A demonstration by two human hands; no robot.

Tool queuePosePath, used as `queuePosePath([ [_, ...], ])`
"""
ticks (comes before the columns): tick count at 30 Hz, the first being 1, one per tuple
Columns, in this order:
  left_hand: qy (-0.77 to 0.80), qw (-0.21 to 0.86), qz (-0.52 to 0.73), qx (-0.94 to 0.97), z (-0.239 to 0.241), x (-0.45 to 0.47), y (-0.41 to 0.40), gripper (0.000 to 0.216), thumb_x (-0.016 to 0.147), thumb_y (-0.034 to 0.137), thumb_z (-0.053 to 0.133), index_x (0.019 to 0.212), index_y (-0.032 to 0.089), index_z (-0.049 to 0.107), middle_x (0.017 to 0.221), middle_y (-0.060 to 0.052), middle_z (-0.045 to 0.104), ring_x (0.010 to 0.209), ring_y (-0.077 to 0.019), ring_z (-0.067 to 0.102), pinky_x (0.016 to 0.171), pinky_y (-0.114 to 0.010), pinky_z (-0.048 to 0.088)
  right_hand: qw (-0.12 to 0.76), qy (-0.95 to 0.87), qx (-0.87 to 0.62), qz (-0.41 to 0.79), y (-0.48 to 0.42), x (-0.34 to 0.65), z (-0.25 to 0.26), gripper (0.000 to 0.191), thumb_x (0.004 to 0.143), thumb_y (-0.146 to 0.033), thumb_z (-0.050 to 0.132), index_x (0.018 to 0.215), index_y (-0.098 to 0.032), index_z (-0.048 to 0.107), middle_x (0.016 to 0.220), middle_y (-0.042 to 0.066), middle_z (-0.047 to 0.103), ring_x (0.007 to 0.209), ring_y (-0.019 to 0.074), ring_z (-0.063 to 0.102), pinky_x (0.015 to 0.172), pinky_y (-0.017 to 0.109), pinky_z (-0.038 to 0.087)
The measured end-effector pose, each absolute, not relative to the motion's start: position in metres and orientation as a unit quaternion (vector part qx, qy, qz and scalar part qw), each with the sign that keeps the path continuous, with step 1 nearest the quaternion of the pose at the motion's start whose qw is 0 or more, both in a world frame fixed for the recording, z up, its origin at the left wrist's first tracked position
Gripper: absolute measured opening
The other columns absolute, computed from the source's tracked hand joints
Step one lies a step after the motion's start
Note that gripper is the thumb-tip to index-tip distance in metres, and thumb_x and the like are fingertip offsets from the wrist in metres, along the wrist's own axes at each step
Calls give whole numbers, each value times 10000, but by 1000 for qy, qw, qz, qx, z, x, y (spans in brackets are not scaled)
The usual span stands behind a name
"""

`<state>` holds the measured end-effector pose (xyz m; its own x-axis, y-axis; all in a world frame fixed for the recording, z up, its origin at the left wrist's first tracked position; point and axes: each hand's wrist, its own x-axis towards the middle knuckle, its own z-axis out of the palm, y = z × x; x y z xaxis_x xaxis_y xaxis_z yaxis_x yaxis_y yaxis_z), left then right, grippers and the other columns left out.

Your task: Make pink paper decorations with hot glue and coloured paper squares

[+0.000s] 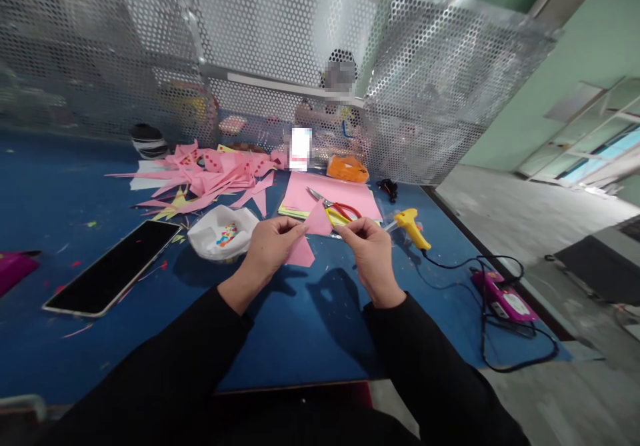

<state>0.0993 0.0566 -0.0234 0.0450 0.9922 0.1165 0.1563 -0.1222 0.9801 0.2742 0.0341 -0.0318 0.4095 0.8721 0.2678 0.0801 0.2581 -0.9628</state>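
Note:
My left hand (273,249) pinches a folded or cut piece of pink paper (316,219) between thumb and fingers. Part of that paper hangs below the fingertips. My right hand (370,253) has its thumb and fingers pressed together close to the paper's right edge; what lies between them is too small to make out. Just behind the hands, scissors (345,211) with red and yellow handles rest on a stack of pink and yellow sheets (295,189). Beside my left hand is a bowl lined with white (205,229), with small colourful bits inside.
Pink paper strips (215,173) are heaped at back left, near a black phone (117,266). A yellow glue gun (413,228) lies right, its cord running to a purple box (500,296). An orange packet (347,168) and lit screen (300,146) stand before a perforated metal screen (270,26).

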Motion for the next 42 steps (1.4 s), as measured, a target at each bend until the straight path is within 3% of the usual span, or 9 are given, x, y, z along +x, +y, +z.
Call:
queuePosePath([
  [4, 500, 432, 481, 576, -23, 100, 57, 232, 718, 406, 749, 652, 187, 708, 598, 13, 632, 544, -124, 508, 508, -263, 413, 662, -454, -528, 277, 35, 276, -31, 282, 621, -334, 834, 590, -199, 588, 540, -70, 525, 541, 94, 422, 525, 243, 351],
  [11, 498, 427, 471, 589, -23, 100, 55, 274, 739, 456, 711, 651, 198, 689, 515, 39, 546, 470, -124, 428, 463, -279, 334, 671, -466, -511, 268, 41, 282, -37, 385, 870, -460, 619, 592, -197, 580, 488, -57, 492, 452, 89, 431, 504, 255, 376],
  [14, 497, 417, 472, 597, -24, 99, 55, 279, 735, 456, 714, 642, 195, 686, 560, 20, 590, 515, -137, 475, 492, -281, 358, 672, -475, -497, 275, 44, 281, -40, 226, 824, -400, 659, 890, -185, 686, 800, 24, 706, 645, 135, 641, 675, 309, 519],
  [17, 493, 408, 471, 607, -25, 99, 57, 274, 741, 450, 708, 638, 197, 684, 565, 13, 606, 533, -145, 496, 500, -282, 370, 668, -480, -483, 301, 44, 279, -38, 363, 807, -385, 678, 1111, -186, 679, 1104, 101, 734, 896, 193, 717, 864, 399, 550],
  [22, 475, 387, 459, 643, -28, 103, 56, 257, 768, 433, 691, 671, 194, 701, 646, 2, 686, 600, -152, 570, 574, -277, 429, 658, -482, -477, 326, 40, 279, -31, 273, 739, -392, 766, 933, -201, 753, 975, 60, 773, 920, 197, 701, 864, 374, 557],
  [29, 442, 360, 428, 701, -27, 105, 52, 202, 803, 398, 695, 737, 218, 756, 766, -10, 776, 758, -197, 686, 747, -309, 509, 613, -524, -487, 335, 38, 279, -33, 193, 716, -363, 788, 669, -189, 719, 583, -34, 618, 565, 117, 538, 582, 277, 467],
  [33, 439, 320, 463, 700, -20, 101, 57, 228, 877, 379, 650, 975, 226, 786, 1065, -47, 800, 1030, -226, 710, 947, -347, 504, 639, -542, -480, 260, 34, 278, -31, 138, 769, -339, 746, 704, -220, 718, 696, -12, 675, 683, 155, 594, 705, 327, 500],
  [36, 456, 238, 500, 697, -12, 94, 56, 254, 918, 315, 608, 1057, 176, 768, 1131, -84, 782, 1079, -229, 703, 966, -346, 504, 631, -602, -467, 148, 24, 276, -30, 96, 827, -336, 715, 787, -255, 748, 847, 27, 737, 852, 205, 652, 842, 388, 505],
  [42, 474, 189, 428, 746, -15, 71, 27, 237, 914, 251, 583, 1058, 186, 760, 1096, -62, 790, 1036, -228, 712, 966, -353, 510, 371, -845, -369, -109, -6, 271, -46, 187, 960, -212, 579, 966, -280, 754, 950, 35, 775, 881, 183, 690, 815, 365, 480],
])
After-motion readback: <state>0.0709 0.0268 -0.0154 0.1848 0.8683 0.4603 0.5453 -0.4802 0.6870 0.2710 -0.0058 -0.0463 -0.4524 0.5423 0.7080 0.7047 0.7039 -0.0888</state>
